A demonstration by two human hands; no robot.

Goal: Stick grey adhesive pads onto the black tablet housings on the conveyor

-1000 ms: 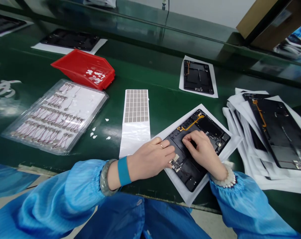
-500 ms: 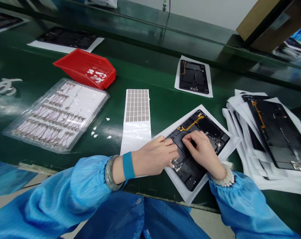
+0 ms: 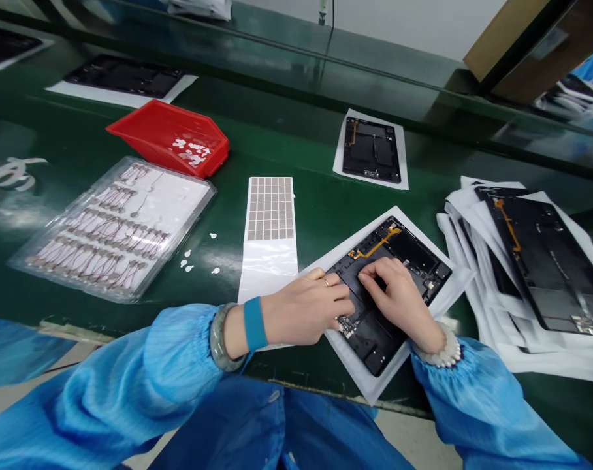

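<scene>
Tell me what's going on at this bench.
A person works bare-handed on a black device with exposed circuitry, on a white sheet. The left hand is over its left edge; the right hand is pinched over its middle. What, if anything, it grips is unclear. A tray of wired parts lies left.

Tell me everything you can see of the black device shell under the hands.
The black shell is a flat, roughly rectangular open housing, dark and hard-looking, lying skewed on a white sheet. An orange ribbon runs near its far corner; a small circuit board sits by the left hand. The right hand is over its middle; exact contact is hidden.
</scene>
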